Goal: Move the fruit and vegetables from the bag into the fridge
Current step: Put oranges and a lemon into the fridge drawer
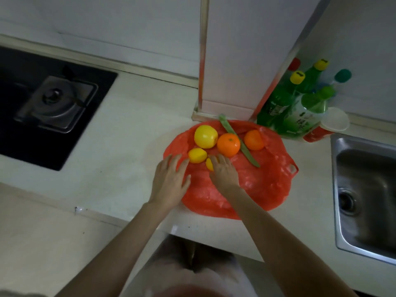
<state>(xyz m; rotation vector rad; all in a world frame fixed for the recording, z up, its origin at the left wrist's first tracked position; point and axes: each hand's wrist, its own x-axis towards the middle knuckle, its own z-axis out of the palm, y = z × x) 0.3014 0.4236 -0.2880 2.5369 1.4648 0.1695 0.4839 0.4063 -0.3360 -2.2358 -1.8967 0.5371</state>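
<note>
A pale bench (120,146) fills most of the view, with a black gas hob (42,108) set into it at the left and a steel sink (364,194) at the right edge. A white tiled pillar (242,61) rises from the back of the bench.

A red plastic bag (257,183) lies flattened on the bench in front of the pillar, spread out like a mat, with the fruit and vegetables resting on its far half. Behind its right corner stand several green bottles (285,108) with yellow and green caps, and just beside them a red cup with a white lid (325,127).

The left hand (170,183) lies flat at the bag's left edge, fingers spread and straight, the fingertips just touching the small yellow fruit. The right hand (224,172) rests on the bag with its fingers curled over a second small yellow fruit (209,164), which is half hidden beneath them.

A long green bean pod (237,139) lies diagonally across the bag between the two oranges. The yellow apple (205,136) sits farthest left, touching the middle orange (228,145); the other orange (253,139) lies beyond the pod. The small yellow fruit (197,155) sits just below the apple.
</note>
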